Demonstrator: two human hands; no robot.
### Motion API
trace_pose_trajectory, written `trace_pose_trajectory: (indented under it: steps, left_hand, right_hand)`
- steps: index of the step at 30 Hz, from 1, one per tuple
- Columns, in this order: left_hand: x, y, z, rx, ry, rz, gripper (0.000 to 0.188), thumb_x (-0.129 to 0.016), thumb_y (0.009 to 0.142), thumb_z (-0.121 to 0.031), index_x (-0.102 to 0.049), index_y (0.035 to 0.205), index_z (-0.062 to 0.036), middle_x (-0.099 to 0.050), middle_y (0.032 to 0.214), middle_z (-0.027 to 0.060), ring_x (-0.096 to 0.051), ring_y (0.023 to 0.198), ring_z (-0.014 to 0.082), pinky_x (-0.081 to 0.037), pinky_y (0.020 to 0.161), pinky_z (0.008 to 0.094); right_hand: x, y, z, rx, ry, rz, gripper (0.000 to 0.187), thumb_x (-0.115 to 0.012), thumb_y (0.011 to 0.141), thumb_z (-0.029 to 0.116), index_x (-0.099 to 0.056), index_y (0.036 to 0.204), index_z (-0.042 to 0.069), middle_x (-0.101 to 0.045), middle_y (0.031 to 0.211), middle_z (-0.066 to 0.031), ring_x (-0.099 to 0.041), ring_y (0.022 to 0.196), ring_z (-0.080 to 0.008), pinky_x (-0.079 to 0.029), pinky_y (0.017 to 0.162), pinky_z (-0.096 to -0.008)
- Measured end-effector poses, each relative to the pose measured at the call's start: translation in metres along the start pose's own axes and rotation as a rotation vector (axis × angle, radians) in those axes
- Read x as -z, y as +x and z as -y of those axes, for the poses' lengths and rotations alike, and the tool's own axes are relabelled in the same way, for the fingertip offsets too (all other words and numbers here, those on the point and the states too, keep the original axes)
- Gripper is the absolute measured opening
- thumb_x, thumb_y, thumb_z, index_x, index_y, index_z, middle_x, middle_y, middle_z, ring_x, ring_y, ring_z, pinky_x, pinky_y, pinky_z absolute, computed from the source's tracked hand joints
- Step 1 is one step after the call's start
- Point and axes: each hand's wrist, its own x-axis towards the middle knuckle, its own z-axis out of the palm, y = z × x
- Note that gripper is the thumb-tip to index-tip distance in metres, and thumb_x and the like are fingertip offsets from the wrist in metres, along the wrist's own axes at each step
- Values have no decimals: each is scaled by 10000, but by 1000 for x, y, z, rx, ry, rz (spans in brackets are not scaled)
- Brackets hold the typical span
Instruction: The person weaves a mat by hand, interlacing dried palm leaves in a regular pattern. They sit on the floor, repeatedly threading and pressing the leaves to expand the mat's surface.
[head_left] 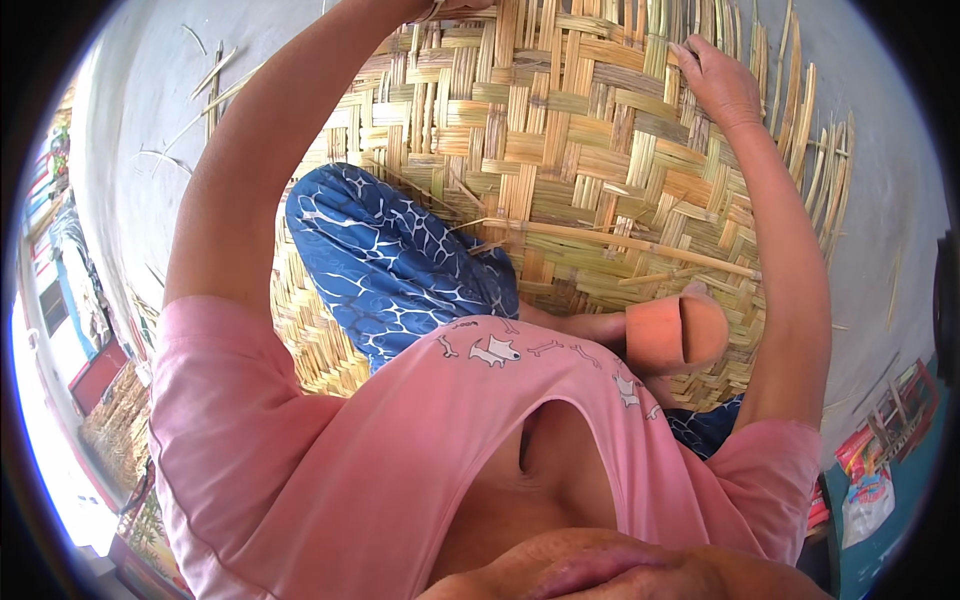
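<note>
Head view: plaited strip mat (pixel 570 135), spread on grey floor (pixel 885 110); right hand (pixel 718 85) touching its far right part, grip unclear; left hand (pixel 466 4) cropped, grip cannot be told.

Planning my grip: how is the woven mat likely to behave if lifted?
The woven mat will probably bend springily, since it is interlaced flat strips. It is likely light for its size, as the strips seem thin. The loose strip ends along its right side could snag or snap, since they stick out unwoven.
</note>
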Motion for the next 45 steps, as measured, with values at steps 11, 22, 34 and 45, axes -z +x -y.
trace_pose_trajectory:
  steps: [11, 22, 34, 45]
  left_hand:
    - [56, 10, 36, 48, 87, 265, 405, -808, 843, -400, -790, 1157, -146, -770, 971, 82, -706, 856, 202, -564, 663, 358]
    - [52, -32, 53, -22, -625, 380, 381, -774, 932, -293, -731, 1166, 4, -745, 1031, 77, -671, 917, 168, -552, 810, 333]
    - [-18, -54, 66, -6, -1138, 466, 321, -641, 1012, -305, -740, 1089, -9, -733, 873, 58, -675, 748, 144, -563, 626, 297]
    - [0, -33, 23, -103, -480, 226, 372, -713, 944, -352, -772, 1051, -1, -744, 938, 78, -626, 837, 162, -514, 779, 384]
  right_hand:
    - [-1, -3, -1, 45, -24, -61, 447, -447, 1041, 579, -617, 1104, 171, -714, 872, -155, -682, 825, -410, -534, 691, -545]
    - [19, 16, 20, 445, -165, -347, 249, -610, 1021, 307, -659, 1136, 92, -728, 1057, -95, -713, 844, -319, -581, 745, -453]
    - [3, 94, 136, -170, 843, 217, 234, -591, 971, 150, -658, 1136, -2, -708, 919, -165, -686, 742, -241, -555, 641, -376]
    - [22, 105, 140, -298, 1136, 540, 105, -631, 990, 159, -625, 982, 55, -648, 764, -70, -601, 605, -118, -435, 432, -278]
